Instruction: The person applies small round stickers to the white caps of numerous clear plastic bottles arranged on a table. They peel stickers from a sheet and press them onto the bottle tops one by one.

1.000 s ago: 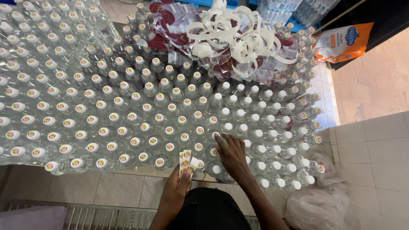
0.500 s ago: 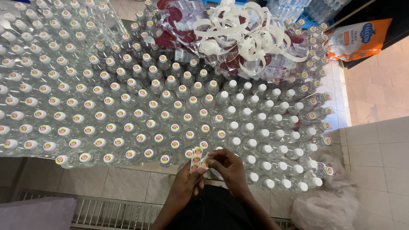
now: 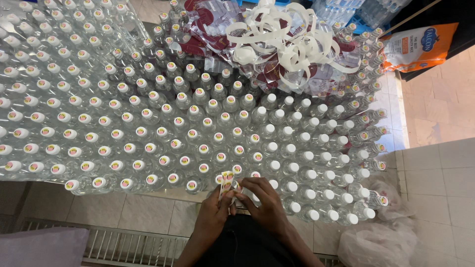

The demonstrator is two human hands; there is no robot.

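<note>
A large block of clear plastic bottles (image 3: 163, 123) stands upright, seen from above. Most white caps carry a small round pink-and-yellow sticker; several caps at the near right (image 3: 307, 174) are plain white. My left hand (image 3: 213, 213) holds a narrow strip of these stickers (image 3: 226, 182) at the near edge of the bottles. My right hand (image 3: 265, 202) meets it, fingertips pinching at the strip's lower end. Both hands hover just over the front row of caps.
A tangle of white backing ribbon (image 3: 287, 42) lies on a heap of red-and-clear wrappers (image 3: 213, 29) on the far bottles. An orange sack (image 3: 420, 47) sits at the top right. A crumpled plastic bag (image 3: 376, 242) lies at the lower right. A metal floor grate (image 3: 123, 244) runs below.
My right hand left the cap it was touching and came back to the sticker strip in my left hand. The view shifted slightly toward me.
</note>
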